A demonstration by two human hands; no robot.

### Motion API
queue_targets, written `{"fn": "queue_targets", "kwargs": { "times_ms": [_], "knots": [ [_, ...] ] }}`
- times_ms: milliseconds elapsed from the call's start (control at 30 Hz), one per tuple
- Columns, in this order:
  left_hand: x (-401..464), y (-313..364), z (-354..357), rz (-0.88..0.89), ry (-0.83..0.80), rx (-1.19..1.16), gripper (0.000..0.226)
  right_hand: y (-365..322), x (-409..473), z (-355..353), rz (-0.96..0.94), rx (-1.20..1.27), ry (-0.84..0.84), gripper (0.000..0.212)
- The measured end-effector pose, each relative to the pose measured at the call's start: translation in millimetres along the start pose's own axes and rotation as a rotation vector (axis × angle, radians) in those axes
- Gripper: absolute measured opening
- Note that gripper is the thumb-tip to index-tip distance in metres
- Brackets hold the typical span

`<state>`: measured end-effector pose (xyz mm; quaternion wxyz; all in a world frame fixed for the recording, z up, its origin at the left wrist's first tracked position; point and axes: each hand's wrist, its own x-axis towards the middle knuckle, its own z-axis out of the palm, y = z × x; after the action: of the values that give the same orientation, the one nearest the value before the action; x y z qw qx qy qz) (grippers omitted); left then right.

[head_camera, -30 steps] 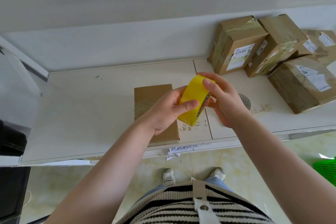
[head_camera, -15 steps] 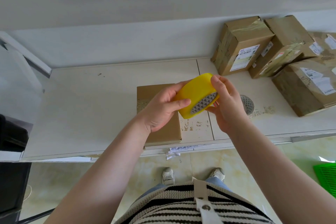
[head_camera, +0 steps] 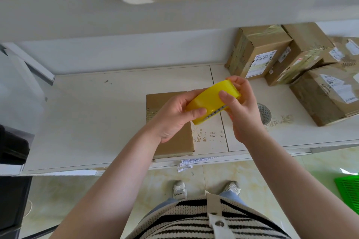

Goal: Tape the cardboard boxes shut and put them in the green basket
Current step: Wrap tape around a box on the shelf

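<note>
- Fingers of the left hand point(head_camera: 174, 114) curl round the near end of the yellow tape roll point(head_camera: 212, 105), thumb on its lower edge; the right hand point(head_camera: 241, 108) clamps the far end, thumb across the top and fingertips wrapped behind.
- Both hands hold the roll in the air above the white table point(head_camera: 108, 106), tilted, its far end higher.
- Much of the flat box point(head_camera: 171, 143) on the table lies hidden under the left hand and wrist; only its left strip and near end show, so its top seam cannot be made out. It sits close to the table's near edge.
- Only a corner of the green basket point(head_camera: 348, 192) shows, on the floor at the far right, cut off by the picture's edge.
- Four labelled boxes point(head_camera: 258, 52) crowd the table's back right corner, touching one another; the rightmost are cut off.
- A round grey patterned thing point(head_camera: 264, 113) lies on the table, partly behind the right wrist; what it is cannot be told.
- White paper scrap point(head_camera: 186, 164) hangs under the table's front edge.
- Bare tabletop stretches left of the flat box; a dark object point(head_camera: 13, 149) sits at the far left edge.
</note>
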<state>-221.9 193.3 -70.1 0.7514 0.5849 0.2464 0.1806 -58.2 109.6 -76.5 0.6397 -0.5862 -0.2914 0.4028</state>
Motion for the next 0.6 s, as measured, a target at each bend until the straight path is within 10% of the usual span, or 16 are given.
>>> {"fn": "queue_targets", "kwargs": {
  "times_ms": [367,600],
  "knots": [
    [-3.3,3.7,-6.5,-0.006,-0.06,0.048,0.053,2.9,-4.7,4.9,0.383,0.157,0.035,0.064],
    [-0.7,9.0,13.9,0.026,0.149,0.211,0.037,1.9,-7.6,14.1,0.274,0.112,0.135,0.058]
  ]
}}
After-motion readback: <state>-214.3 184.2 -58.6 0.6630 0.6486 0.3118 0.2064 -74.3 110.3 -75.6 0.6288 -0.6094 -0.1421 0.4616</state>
